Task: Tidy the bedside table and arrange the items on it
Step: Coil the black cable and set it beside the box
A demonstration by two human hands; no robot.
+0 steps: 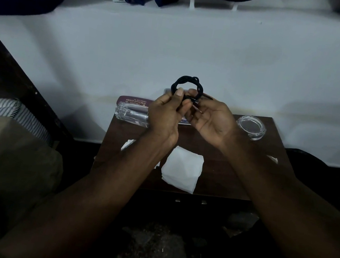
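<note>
Evidently cable-coiling is in hand: above the counter (224,172), past the lying clear bottle (131,115), the left hand (163,114) pinches the black cable coil (184,82) and the right hand (212,122) grips its loose end. Next, tuck that end in, then land the coil on bare wood short of the glass dish (252,126) at the right edge.

Everything is dimly lit. The wall (199,45) behind the bench (217,175) is lit most; the floor (153,248) below the bench is lost in dark. Edges are blurred and bent.
</note>
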